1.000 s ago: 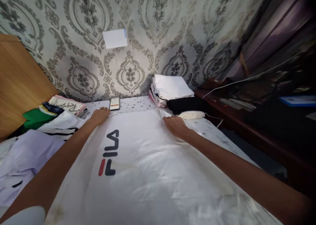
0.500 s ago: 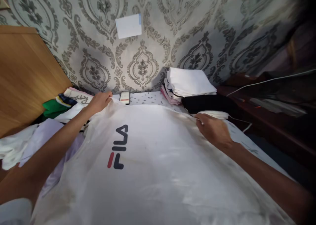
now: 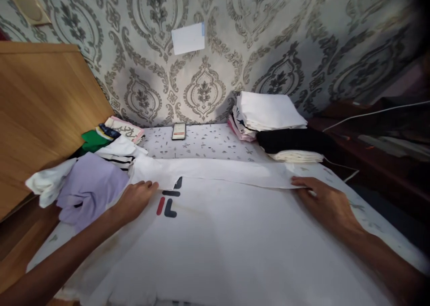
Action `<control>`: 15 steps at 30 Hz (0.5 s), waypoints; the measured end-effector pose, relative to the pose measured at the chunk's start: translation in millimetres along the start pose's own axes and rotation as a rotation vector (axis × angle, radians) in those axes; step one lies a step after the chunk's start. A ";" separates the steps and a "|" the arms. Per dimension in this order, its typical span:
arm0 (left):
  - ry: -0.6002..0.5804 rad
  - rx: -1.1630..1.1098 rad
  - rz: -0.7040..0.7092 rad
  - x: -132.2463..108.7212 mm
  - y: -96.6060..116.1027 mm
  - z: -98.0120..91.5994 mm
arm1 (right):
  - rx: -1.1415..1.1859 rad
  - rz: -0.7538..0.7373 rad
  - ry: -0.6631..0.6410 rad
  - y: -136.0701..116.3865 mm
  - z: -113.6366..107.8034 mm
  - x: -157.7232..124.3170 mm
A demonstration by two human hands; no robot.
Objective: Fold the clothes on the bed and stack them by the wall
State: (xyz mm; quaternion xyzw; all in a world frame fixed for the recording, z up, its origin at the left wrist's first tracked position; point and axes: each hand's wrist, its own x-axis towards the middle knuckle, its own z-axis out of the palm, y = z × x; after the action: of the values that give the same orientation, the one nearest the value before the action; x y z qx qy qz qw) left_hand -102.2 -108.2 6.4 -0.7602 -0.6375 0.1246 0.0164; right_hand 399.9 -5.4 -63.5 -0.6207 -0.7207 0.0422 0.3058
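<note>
A white shirt (image 3: 235,234) with a red and dark logo (image 3: 169,203) lies spread flat on a patterned bedsheet (image 3: 208,144). Its far edge is folded back toward me as a long strip (image 3: 218,171) that covers the top of the logo. My left hand (image 3: 134,200) rests on the shirt beside the logo, fingers closed on the strip's left end. At the strip's right end, my right hand (image 3: 324,203) pinches the corner of the fold.
A phone (image 3: 178,131) lies by the wall. Folded white clothes (image 3: 268,113) sit stacked above a black garment (image 3: 292,140) at the back right. Lilac (image 3: 89,185), striped and green (image 3: 94,140) garments are heaped on the left, against a wooden panel (image 3: 40,113). A dark wooden ledge (image 3: 369,140) runs along the right.
Both hands pulled the shirt's far edge toward me, folding it over the upper part of the logo. The bedsheet by the phone is now uncovered, and the view has shifted left.
</note>
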 end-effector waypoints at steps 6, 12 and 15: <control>0.138 -0.301 -0.204 35.1 -50.5 -21.7 | -0.025 -0.093 0.007 4.9 7.1 -1.5; 0.170 -0.142 -0.579 97.0 -86.3 -19.4 | -0.017 -0.122 0.000 4.2 8.3 -0.6; 0.177 -0.182 -0.587 105.7 -89.8 -13.1 | -0.014 -0.121 -0.003 3.4 6.5 -1.1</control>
State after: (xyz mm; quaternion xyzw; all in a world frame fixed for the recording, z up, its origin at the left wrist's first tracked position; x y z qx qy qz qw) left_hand -169.6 13.2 17.9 -0.5501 -0.8341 -0.0099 0.0389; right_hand 399.6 -3.6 -70.7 -0.5780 -0.7577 0.0197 0.3023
